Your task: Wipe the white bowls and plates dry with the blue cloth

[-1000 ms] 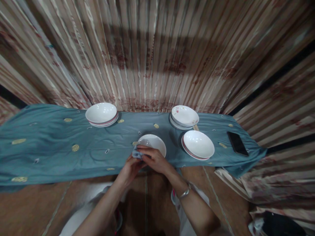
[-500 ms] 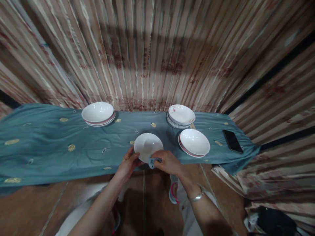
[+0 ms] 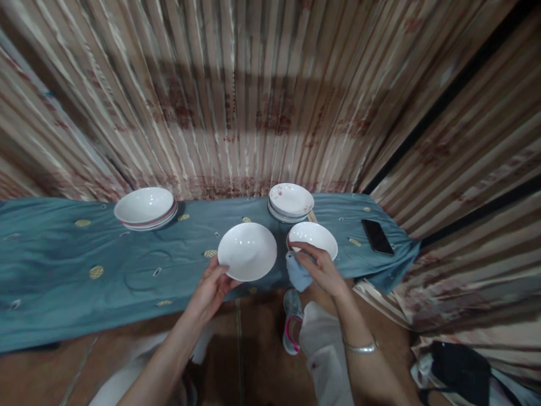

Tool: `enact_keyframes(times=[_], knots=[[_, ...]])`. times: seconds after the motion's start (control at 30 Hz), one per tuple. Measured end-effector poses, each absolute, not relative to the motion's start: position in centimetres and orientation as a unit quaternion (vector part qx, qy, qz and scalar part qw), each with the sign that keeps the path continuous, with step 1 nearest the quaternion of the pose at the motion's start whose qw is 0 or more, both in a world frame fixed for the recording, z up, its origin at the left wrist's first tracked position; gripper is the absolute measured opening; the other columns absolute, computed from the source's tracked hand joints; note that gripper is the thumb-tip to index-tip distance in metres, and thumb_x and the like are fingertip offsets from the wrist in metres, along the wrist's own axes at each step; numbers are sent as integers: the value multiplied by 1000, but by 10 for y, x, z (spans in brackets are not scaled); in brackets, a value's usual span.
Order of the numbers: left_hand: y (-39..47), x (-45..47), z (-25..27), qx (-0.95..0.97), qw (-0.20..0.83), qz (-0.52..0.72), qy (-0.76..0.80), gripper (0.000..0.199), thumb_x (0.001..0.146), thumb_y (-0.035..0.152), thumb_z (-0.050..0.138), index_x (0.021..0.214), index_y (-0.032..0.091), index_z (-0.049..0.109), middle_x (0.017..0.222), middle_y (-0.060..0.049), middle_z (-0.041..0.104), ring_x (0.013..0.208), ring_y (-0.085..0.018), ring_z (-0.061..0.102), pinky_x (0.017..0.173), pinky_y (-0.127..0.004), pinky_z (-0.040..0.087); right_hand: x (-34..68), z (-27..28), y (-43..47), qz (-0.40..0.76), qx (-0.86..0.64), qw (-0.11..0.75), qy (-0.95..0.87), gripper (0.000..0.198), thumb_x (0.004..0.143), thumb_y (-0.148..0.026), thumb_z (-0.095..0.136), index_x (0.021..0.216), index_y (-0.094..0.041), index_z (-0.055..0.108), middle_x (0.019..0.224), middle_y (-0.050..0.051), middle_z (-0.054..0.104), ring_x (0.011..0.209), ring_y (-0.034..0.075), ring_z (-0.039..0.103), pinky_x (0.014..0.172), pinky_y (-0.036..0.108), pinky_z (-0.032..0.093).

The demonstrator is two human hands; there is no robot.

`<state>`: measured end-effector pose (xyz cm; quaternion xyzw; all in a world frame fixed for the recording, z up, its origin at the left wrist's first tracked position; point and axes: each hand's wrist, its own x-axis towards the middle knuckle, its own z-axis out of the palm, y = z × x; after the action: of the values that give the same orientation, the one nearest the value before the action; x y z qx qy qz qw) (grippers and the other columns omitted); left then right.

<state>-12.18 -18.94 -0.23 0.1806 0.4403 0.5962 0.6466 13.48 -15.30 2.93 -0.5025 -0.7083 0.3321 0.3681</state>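
My left hand [image 3: 213,286] grips the near-left rim of a white bowl [image 3: 247,251], thumb on the inside and fingers beneath. The bowl is held over the front part of the cloth-covered table. To its right, my right hand [image 3: 320,267] pinches a crumpled light-blue cloth [image 3: 299,272], which hangs down from the fingers. That hand is in front of another white bowl [image 3: 315,234] with a reddish outer band and hides its near side; whether it touches this bowl I cannot tell.
A bowl stack [image 3: 144,205] stands at the left and a stack of flower-patterned plates [image 3: 291,199] at the back. A black phone [image 3: 377,237] lies on the blue-green tablecloth [image 3: 127,270] at the right. Pleated curtains [image 3: 253,101] hang behind; a dark bag [image 3: 460,369] is on the floor.
My right hand has moved off the bowl to the right, taking the blue cloth with it. My left hand has lifted the bowl nearer. The view has shifted slightly to the right.
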Motion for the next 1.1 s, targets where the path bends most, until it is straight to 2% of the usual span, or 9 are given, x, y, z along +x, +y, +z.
enact_keyframes(times=[0.1,0.23,0.3,0.43,0.53,0.67,0.8,0.93,1.1], knots=[[-185,-98,7,182,661,587,431,44,61,13,70,103,21,58,97,-1,69,78,-17,65,74,-38,59,145,33,-155,324,-529,383,-685,46,84,-48,55,115,-17,67,101,9,72,92,24,66,87,36,49],[-173,-61,16,179,681,579,411,45,60,13,70,103,21,58,94,-2,69,87,-21,66,81,-44,57,158,35,-154,322,-537,421,-656,52,82,-49,58,123,-18,63,108,9,71,89,23,66,83,35,51],[-164,-42,18,204,689,577,388,42,62,16,71,103,20,60,99,-3,69,96,-24,64,86,-47,55,167,34,-153,313,-533,458,-639,48,82,-47,59,120,-19,65,109,7,71,92,22,65,85,35,50],[-143,-12,11,285,675,566,377,41,68,27,70,107,21,61,119,-6,65,114,-30,57,92,-53,50,192,29,-148,331,-564,510,-558,47,78,-47,62,114,-18,68,94,5,73,84,22,65,79,34,50],[-124,2,1,424,603,531,417,43,73,34,64,114,20,62,129,-10,60,124,-33,50,101,-55,41,211,21,-143,330,-587,546,-498,47,74,-47,64,110,-17,71,91,5,73,83,22,65,79,35,50],[-103,13,-14,611,434,461,474,44,78,29,59,121,20,62,147,-9,45,142,-30,24,117,-48,15,231,5,-133,304,-603,576,-461,44,67,-44,67,102,-17,74,94,6,74,92,25,65,88,38,47],[-92,20,-27,644,391,437,491,47,81,30,57,128,21,57,150,-9,41,146,-28,12,117,-48,4,237,-9,-126,303,-626,542,-472,46,70,-44,64,105,-16,73,94,6,75,95,26,65,91,39,46],[-88,22,-39,582,414,482,508,52,75,31,65,125,20,57,154,-11,31,146,-30,8,117,-47,5,236,-14,-124,292,-643,486,-515,50,75,-46,60,113,-14,70,97,7,75,96,28,66,91,40,47],[-89,24,-47,559,423,477,530,55,75,28,61,128,17,54,156,-12,27,147,-28,8,117,-43,4,233,-11,-126,251,-638,453,-569,47,77,-44,56,113,-17,70,106,7,74,105,29,63,95,42,45]])
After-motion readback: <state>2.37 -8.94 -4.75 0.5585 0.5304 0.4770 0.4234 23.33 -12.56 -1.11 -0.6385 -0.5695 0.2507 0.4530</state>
